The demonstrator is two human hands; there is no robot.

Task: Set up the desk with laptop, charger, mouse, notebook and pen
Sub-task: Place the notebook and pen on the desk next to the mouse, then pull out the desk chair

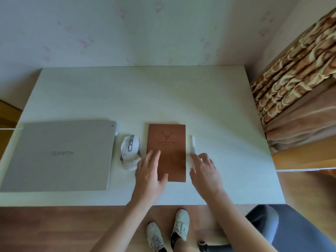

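Step in hand: squaring brown leather notebook (166, 151), tabletop centre. Left hand (150, 171) flat, fingers spread, on its 7 o'clock corner. Right hand (205, 170) open, empty, at slim white pen (193, 144), notebook's 3 o'clock. Likely next: closing on pen.

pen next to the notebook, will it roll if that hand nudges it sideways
Probably. The pen looks slim and round, lying flat on the smooth desk, so a sideways nudge from the right hand would likely roll it. It lies just right of the notebook, whose edge may stop a leftward roll. It looks light, so easy to flick away.
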